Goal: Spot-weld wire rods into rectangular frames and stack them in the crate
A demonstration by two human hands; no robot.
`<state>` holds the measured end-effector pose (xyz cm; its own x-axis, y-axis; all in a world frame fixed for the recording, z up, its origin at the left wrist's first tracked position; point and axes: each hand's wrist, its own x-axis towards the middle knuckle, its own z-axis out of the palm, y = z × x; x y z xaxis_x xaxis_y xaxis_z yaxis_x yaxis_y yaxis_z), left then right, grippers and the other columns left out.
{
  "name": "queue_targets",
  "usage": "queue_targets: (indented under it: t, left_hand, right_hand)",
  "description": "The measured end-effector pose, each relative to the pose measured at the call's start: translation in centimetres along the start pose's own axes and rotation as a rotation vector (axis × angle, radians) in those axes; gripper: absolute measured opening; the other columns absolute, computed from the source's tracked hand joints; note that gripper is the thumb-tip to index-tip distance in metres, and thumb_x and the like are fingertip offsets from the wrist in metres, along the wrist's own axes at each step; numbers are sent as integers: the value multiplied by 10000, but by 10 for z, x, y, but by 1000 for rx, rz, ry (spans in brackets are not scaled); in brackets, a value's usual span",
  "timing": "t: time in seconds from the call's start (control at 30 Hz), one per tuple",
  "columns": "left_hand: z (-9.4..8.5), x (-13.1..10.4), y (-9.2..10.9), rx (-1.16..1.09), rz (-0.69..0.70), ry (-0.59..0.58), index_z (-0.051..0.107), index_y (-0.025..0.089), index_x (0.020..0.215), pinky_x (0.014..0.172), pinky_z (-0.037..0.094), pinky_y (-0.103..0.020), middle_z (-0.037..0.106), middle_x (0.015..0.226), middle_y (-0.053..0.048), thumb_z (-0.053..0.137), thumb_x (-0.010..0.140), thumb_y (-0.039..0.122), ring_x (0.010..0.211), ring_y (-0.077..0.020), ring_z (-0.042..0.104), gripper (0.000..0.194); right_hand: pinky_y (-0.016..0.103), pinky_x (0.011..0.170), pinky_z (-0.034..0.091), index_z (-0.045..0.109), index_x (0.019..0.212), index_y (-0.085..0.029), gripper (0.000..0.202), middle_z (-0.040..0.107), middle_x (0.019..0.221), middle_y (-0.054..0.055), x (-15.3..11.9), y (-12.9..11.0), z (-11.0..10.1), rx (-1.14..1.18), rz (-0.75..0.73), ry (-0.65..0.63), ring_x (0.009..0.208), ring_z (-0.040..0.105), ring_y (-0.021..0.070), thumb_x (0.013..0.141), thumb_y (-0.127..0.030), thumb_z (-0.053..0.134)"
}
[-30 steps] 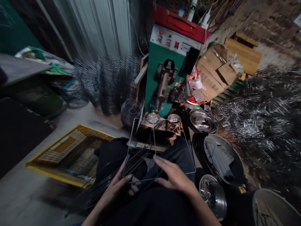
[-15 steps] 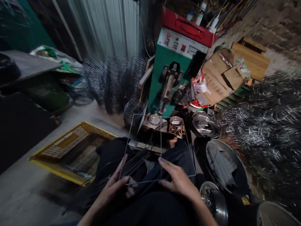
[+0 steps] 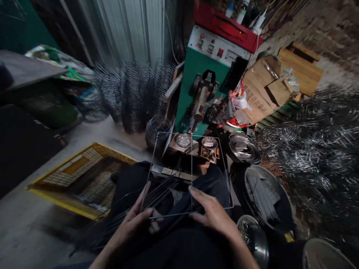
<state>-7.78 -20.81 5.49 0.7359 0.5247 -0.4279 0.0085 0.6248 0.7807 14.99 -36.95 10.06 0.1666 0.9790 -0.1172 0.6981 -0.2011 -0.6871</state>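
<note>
A thin square wire frame (image 3: 174, 214) with one wire down its middle is held between my hands. My left hand (image 3: 142, 213) grips its lower left corner. My right hand (image 3: 209, 209) pinches the middle wire near the bottom side. The frame's far side lies in line with the tip of the rod on a green machine (image 3: 185, 97) with a red top. Beneath the rod, a small dish of shiny bits (image 3: 183, 140) sits on a ledge. Loose straight wires (image 3: 159, 192) lie across my lap under my left hand.
A yellow crate (image 3: 60, 203) stands at the left, wire coils (image 3: 136, 97) behind it. At the right are a basin of straight rods (image 3: 262, 196), a metal bowl (image 3: 260, 244), a wire bundle (image 3: 244, 147), a cardboard box (image 3: 258, 93) and a large wire heap (image 3: 305, 145).
The view has shifted slightly, so the crate sits further left. Both hands keep their hold, and the frame's far side appears slightly higher in the picture.
</note>
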Motion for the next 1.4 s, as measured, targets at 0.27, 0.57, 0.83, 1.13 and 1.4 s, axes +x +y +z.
queue_targets:
  t: [0.27, 0.57, 0.83, 1.13, 1.4]
  left_hand:
    - [2, 4, 4, -4, 20, -10, 77, 258, 1589, 518, 497, -265, 712, 734, -75, 668, 855, 362, 541, -194, 637, 947]
    - [0, 8, 5, -27, 31, -24, -37, 252, 1578, 498, 502, -261, 719, 727, -80, 688, 838, 342, 528, -200, 646, 1040]
    - [0, 9, 9, -48, 21, -25, -29, 262, 1581, 510, 499, -259, 726, 722, -68, 678, 845, 337, 536, -204, 656, 1023]
    - [2, 9, 14, 23, 18, -57, -51, 296, 1578, 539, 525, -255, 739, 770, -37, 716, 783, 239, 545, -180, 659, 1107]
    - [14, 1, 16, 30, 48, -35, 20, 314, 1582, 531, 510, -239, 730, 759, -44, 705, 792, 232, 546, -165, 641, 1048]
  right_hand:
    - [425, 1194, 324, 319, 1537, -299, 874, 349, 1575, 31, 4, 1, -3, 14, 12, -5, 1431, 373, 225, 778, -110, 712]
    - [445, 1192, 324, 316, 1538, -303, 872, 345, 1577, 39, 7, -1, -5, 30, 11, -9, 1434, 367, 239, 782, -99, 699]
    - [450, 1189, 329, 314, 1539, -293, 865, 350, 1574, 50, 10, 0, -9, 14, -4, -16, 1429, 376, 246, 785, -111, 699]
    - [383, 1186, 342, 297, 1544, -296, 801, 375, 1566, 14, 9, 0, -10, -12, -51, 29, 1426, 385, 212, 856, -230, 701]
    - [389, 1147, 391, 350, 1527, -254, 793, 440, 1527, 59, 6, 2, -12, -51, -73, 67, 1377, 459, 237, 829, -266, 726]
